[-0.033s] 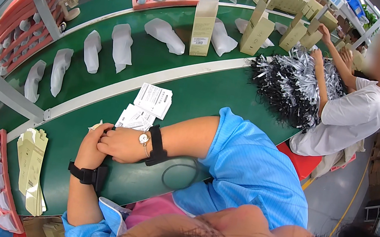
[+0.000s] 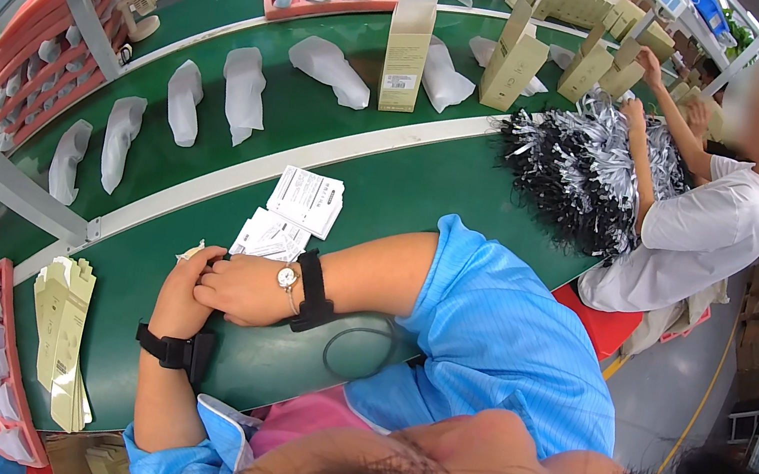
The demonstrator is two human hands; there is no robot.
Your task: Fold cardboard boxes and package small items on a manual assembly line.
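Note:
My left hand [image 2: 178, 299] and my right hand [image 2: 244, 290] rest together on the green table. The right fingers are curled against the left hand near its thumb side. My left fingers are bent and pressed together, and what lies in them, if anything, is hidden. A small pale scrap [image 2: 190, 250] shows at the left fingertips. Just beyond the hands lie two stacks of printed leaflets, a nearer one [image 2: 269, 240] and a farther one [image 2: 307, 201]. To the left are flattened pale-green cartons [image 2: 60, 333]. A black band is on each wrist.
Across a white rail [image 2: 314, 146], a conveyor carries wrapped items [image 2: 244, 96] and upright cartons [image 2: 405, 64]. At right, a co-worker [image 2: 707, 224] handles cartons beside a black-and-silver tinsel heap [image 2: 584, 172]. A red tray [image 2: 5, 313] stands at far left. A thin dark cable [image 2: 330, 345] loops near me.

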